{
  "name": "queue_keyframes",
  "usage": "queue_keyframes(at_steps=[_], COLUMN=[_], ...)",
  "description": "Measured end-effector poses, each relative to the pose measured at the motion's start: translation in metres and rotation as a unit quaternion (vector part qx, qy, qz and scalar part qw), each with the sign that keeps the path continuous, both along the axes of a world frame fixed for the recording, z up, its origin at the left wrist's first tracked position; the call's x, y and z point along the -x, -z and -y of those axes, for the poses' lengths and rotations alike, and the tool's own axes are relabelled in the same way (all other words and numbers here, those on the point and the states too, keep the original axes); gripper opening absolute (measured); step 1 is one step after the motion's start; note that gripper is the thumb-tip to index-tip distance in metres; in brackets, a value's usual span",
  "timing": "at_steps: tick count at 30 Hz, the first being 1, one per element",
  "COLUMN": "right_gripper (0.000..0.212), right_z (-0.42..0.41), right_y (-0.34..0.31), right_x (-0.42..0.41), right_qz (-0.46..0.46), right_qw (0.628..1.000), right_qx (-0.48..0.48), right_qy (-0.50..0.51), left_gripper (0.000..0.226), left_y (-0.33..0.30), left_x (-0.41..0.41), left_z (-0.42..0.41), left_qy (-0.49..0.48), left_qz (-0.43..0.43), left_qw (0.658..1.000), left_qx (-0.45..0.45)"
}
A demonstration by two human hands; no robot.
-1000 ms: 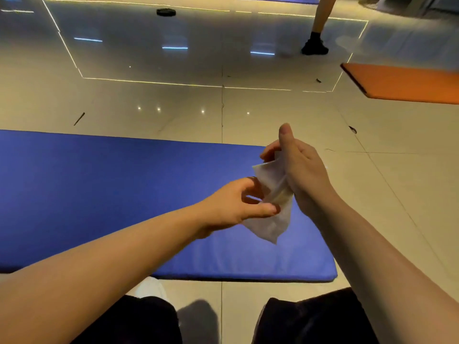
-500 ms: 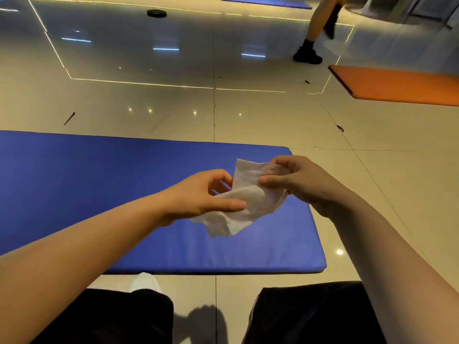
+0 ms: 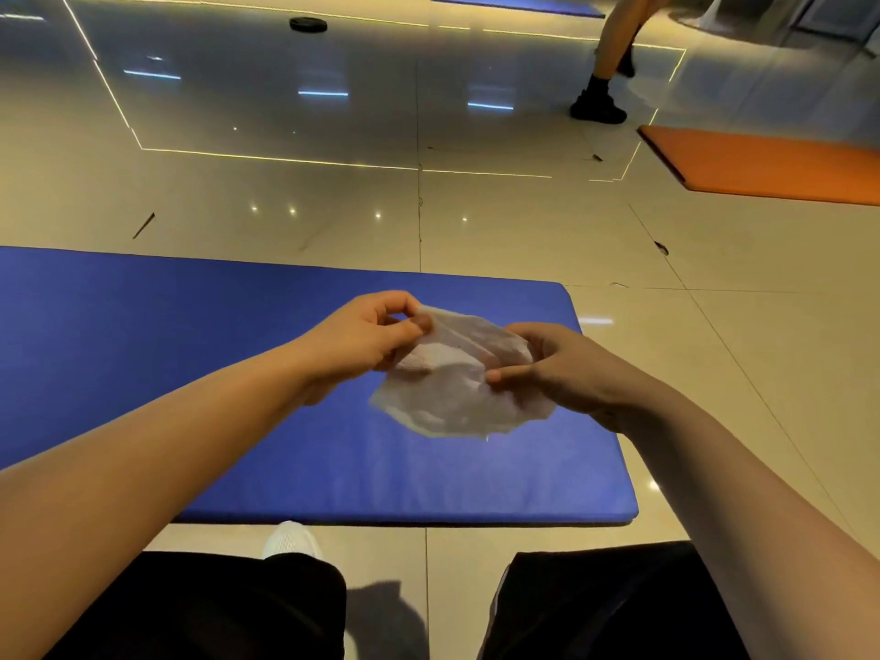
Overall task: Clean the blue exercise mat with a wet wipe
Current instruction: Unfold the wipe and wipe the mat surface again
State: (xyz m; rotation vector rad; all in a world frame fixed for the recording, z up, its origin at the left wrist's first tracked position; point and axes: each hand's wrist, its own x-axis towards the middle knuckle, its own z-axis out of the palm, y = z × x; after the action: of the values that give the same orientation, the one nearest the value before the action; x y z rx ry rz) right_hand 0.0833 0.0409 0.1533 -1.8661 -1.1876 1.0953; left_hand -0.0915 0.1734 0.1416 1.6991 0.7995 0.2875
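Observation:
The blue exercise mat lies flat on the tiled floor in front of my knees, running off the left edge. Above its right end I hold a white wet wipe spread between both hands. My left hand pinches the wipe's upper left corner with thumb and fingers. My right hand pinches its right side. The wipe hangs in the air, partly unfolded and crumpled, clear of the mat.
An orange mat lies at the right. Another person's leg and black shoe stand at the back right. A black disc sits on the floor at the back. My knees in black shorts fill the bottom.
The folded wipe has been pulled open wider between my hands. My left hand shifted from its lower part to its upper left corner; my right hand dropped lower and turned.

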Motion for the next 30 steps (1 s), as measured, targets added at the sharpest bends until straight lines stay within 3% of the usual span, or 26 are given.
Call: queue_keyframes(at_steps=[7,12,16,21,30], right_gripper=[0.019,0.015,0.011,0.014,0.038], right_z=[0.001,-0.004,-0.002,-0.002,0.000], right_y=[-0.006,-0.008,-0.008,-0.008,-0.007], right_x=[-0.004,-0.002,-0.003,-0.004,-0.007], right_qz=[-0.133,-0.141,-0.138,-0.135,-0.111], right_qw=[0.989,0.982,0.981,0.977,0.974], right_qx=[-0.036,-0.042,-0.049,-0.061,-0.070], right_qy=[0.058,0.122,0.125,0.154,0.182], left_gripper=[0.018,0.019,0.020,0.036,0.011], left_y=[-0.005,-0.004,0.002,0.008,0.007], left_x=[-0.002,-0.001,0.005,0.003,0.002], left_z=[-0.001,-0.002,-0.005,-0.004,-0.008], left_qy=[-0.036,-0.081,-0.016,0.009,-0.056], left_qz=[-0.030,0.005,-0.002,-0.004,0.001], left_qw=[0.996,0.986,0.986,0.990,0.994], left_qx=[0.080,0.146,0.169,0.139,0.098])
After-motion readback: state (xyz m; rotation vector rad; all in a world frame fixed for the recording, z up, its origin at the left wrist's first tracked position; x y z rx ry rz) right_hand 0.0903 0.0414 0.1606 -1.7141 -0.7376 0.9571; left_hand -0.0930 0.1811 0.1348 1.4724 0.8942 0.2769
